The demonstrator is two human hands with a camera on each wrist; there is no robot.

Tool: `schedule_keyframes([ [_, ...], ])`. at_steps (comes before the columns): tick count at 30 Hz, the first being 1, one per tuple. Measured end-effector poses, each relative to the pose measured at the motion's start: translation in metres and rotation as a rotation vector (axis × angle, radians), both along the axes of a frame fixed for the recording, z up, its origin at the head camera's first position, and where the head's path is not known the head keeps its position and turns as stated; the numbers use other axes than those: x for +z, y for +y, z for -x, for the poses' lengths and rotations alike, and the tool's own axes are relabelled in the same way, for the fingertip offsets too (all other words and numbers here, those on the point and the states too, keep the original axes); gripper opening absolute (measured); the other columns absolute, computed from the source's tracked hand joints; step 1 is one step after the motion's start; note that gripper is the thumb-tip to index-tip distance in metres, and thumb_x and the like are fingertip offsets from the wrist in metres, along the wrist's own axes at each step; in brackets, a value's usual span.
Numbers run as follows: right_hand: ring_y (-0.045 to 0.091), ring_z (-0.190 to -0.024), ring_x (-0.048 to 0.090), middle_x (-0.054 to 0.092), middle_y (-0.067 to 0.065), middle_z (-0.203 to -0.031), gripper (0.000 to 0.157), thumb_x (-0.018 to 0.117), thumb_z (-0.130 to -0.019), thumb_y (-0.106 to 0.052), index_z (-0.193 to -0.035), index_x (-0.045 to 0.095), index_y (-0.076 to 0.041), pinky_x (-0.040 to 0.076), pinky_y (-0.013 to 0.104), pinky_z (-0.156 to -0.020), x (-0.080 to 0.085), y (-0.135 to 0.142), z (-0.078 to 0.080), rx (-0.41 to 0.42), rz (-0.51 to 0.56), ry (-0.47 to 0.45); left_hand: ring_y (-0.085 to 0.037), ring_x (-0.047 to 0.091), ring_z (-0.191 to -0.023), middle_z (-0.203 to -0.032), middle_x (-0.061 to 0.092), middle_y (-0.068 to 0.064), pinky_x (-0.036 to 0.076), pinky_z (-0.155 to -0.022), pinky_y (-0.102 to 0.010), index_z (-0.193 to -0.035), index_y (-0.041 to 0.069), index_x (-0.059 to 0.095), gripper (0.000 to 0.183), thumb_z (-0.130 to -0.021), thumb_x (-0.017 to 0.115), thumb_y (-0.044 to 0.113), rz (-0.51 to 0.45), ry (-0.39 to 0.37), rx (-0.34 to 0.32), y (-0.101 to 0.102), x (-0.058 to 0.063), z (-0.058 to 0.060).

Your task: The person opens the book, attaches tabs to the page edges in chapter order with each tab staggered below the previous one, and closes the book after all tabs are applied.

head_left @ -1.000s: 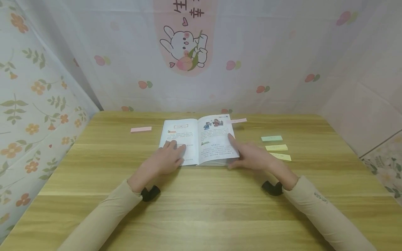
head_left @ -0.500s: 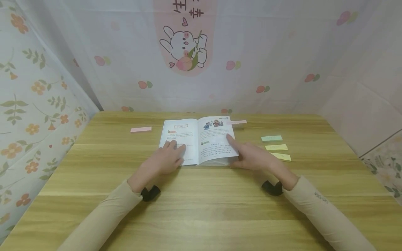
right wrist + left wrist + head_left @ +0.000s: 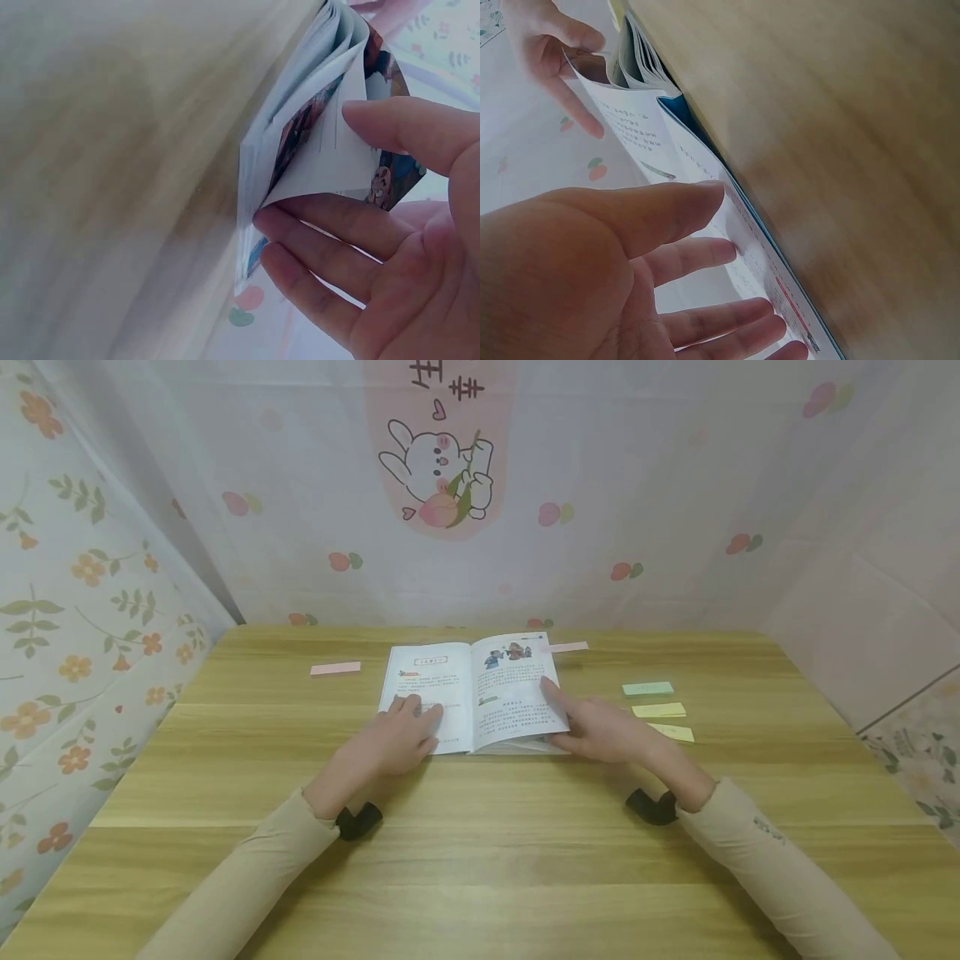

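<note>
An open book (image 3: 470, 693) lies on the table, with printed text on both pages and coloured figures at the top of the right one. My left hand (image 3: 397, 737) rests on the left page; in the left wrist view its fingers (image 3: 712, 322) are spread and fairly straight on the paper. At the book's right edge, my right hand (image 3: 603, 731) holds a lifted page (image 3: 341, 142) between thumb and fingers. More pages show beneath it in the right wrist view. A pink paper strip (image 3: 568, 647) sticks out at the book's upper right.
Another pink strip (image 3: 335, 668) lies left of the book. On the right are a green strip (image 3: 648, 688) and two yellow strips, the upper yellow strip (image 3: 659, 710) partly above the other. The wooden table (image 3: 480, 860) meets a patterned curtain (image 3: 637, 485) behind.
The right page rises and bends slightly under my right hand, with a gap showing beneath its lower edge. My left hand stays in place on the left page.
</note>
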State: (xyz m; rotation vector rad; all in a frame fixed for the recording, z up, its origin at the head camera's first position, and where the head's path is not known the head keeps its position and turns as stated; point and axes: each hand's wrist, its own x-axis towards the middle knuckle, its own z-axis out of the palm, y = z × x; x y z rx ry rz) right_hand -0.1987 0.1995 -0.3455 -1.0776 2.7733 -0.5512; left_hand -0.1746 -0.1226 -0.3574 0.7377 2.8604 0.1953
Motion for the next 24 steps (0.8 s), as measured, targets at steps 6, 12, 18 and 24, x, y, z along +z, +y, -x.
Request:
schedule_keyframes([
  [6, 0.014, -0.062, 0.040, 0.049, 0.000, -0.071, 0.103, 0.085, -0.083, -0.028, -0.160, 0.020, -0.004, 0.039, 0.029, -0.058, -0.007, -0.003, -0.004, -0.059, -0.002, -0.022, -0.041, 0.047, -0.117, -0.134, 0.046, -0.029, 0.050, -0.090, -0.054, -0.146, 0.001, 0.045, 0.046, -0.104, 0.051, 0.020, 0.002, 0.002, -0.001, 0.001, 0.003, 0.000],
  [12, 0.015, -0.063, 0.043, 0.057, 0.004, -0.077, 0.104, 0.086, -0.082, -0.021, -0.161, 0.020, -0.009, 0.040, 0.030, -0.059, -0.011, -0.004, -0.007, -0.080, 0.001, -0.005, -0.040, 0.048, -0.114, -0.131, 0.047, -0.029, 0.050, -0.088, -0.053, -0.144, 0.000, 0.046, 0.044, -0.104, 0.052, 0.018, -0.003, 0.005, -0.004, 0.000, 0.003, -0.001],
  [18, 0.011, -0.054, 0.038, 0.045, -0.003, -0.064, 0.096, 0.079, -0.087, -0.017, -0.161, 0.020, -0.007, 0.037, 0.028, -0.053, -0.008, -0.006, -0.008, -0.066, -0.003, -0.023, -0.042, 0.048, -0.117, -0.134, 0.046, -0.030, 0.049, -0.092, -0.055, -0.145, 0.000, 0.045, 0.046, -0.104, 0.052, 0.020, 0.000, -0.003, -0.008, 0.000, 0.003, -0.002],
  [24, 0.007, -0.048, 0.030, 0.047, -0.003, -0.063, 0.084, 0.071, -0.090, -0.007, -0.159, 0.022, 0.001, 0.033, 0.024, -0.046, -0.006, -0.006, -0.008, -0.097, 0.038, -0.018, -0.041, 0.047, -0.115, -0.134, 0.046, -0.029, 0.050, -0.090, -0.055, -0.146, 0.001, 0.045, 0.046, -0.105, 0.052, 0.020, -0.001, 0.001, -0.005, 0.000, 0.003, -0.002],
])
